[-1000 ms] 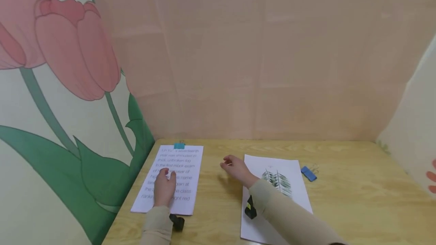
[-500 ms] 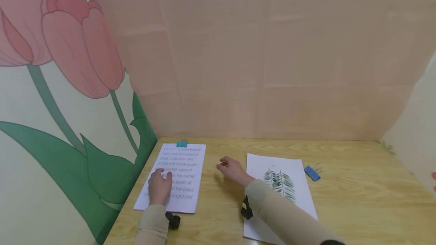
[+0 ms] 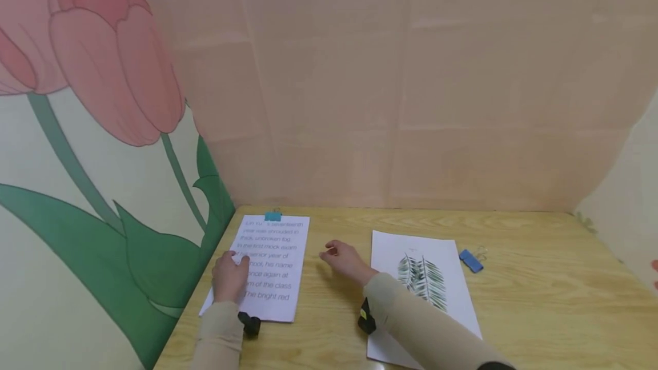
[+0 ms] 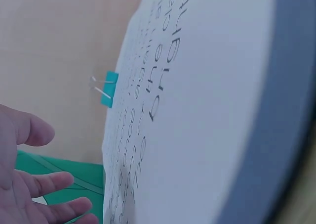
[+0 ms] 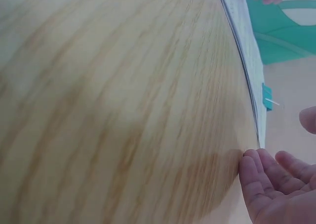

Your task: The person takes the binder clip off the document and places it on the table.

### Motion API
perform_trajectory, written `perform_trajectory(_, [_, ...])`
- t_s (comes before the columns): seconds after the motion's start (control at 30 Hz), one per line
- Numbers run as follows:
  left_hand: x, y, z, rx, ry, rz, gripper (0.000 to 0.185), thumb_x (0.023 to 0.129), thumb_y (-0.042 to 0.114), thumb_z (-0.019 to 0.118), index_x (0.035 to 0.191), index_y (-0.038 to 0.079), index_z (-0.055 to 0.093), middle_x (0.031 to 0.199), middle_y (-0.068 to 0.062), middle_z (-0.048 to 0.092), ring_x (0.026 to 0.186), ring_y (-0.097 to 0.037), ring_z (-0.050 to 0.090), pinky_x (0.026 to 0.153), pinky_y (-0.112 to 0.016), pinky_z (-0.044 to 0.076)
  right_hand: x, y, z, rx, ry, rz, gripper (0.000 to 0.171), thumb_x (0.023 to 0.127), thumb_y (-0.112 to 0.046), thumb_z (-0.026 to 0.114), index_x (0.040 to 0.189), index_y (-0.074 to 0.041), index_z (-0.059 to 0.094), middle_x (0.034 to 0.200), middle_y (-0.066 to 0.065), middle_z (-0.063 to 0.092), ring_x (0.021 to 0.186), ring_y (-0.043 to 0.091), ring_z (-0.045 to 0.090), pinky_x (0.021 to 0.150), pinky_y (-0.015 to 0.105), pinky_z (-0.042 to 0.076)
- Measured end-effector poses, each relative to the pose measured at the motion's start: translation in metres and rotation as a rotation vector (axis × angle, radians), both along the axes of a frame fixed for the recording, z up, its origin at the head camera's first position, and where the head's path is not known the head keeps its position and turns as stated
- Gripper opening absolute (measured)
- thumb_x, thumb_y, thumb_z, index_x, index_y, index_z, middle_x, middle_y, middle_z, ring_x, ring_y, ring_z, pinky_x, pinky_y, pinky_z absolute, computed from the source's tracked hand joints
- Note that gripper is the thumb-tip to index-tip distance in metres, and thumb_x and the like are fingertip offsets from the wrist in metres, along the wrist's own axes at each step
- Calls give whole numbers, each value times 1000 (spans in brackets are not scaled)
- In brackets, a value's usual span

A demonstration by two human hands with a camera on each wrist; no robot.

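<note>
Over the left part of a stack of printed paper (image 3: 272,307), my left hand (image 3: 229,278) hovers with fingers spread and loosely bent. In the left wrist view its thumb and fingers are apart with nothing between them. A teal binder clip (image 3: 273,216) grips the top edge of that stack, its wire handles up. My right hand (image 3: 346,261) is held over the wood between the two stacks, fingers relaxed and slightly curved, holding nothing; the right wrist view shows its fingertips (image 5: 249,159) low by the table. My right forearm crosses a second paper stack (image 3: 385,244) bearing a green leaf picture.
A blue binder clip (image 3: 471,261) lies on the wooden table (image 3: 545,301), just right of the leaf-picture stack. A tulip-patterned wall (image 3: 113,73) rises at the left edge, and a pinkish cloth (image 3: 360,84) hangs behind the table.
My left hand has shifted left across the printed stack, uncovering more of its text. My right hand has drifted slightly left, toward that stack. Papers and clips stay in place.
</note>
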State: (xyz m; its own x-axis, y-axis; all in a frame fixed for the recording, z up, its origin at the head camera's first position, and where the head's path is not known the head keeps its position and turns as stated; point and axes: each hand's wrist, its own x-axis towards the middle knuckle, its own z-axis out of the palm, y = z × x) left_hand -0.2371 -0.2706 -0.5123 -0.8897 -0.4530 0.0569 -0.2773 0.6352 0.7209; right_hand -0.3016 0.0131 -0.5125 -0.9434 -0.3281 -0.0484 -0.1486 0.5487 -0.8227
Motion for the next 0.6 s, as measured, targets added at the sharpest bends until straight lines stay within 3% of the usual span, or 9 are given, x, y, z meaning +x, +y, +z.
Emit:
perform_trajectory(0.33, [-5,-11,3,12,-61,4,57,102,24,49,142,-17,42,131,-40,50,119,-53,49,102,-63,38,-2,-8,-4,-5,-37,-4,46,101,-28,66,135,3,58,120,18,68,107,31,65,91,47,54])
perform_trajectory(0.43, [-7,-18,7,18,-64,5,54,103,23,49,138,-18,45,125,-38,54,112,-49,53,98,-61,42,-1,-12,-2,-31,-60,-5,49,101,-28,66,137,4,56,121,20,68,107,32,66,92,48,54])
perform_trajectory(0.6, [-10,-26,11,6,-101,-30,56,103,23,46,140,-19,42,132,-42,50,118,-53,51,102,-62,40,4,-19,1,-139,-164,-10,53,102,-25,66,141,6,50,121,20,68,99,28,68,87,44,56])
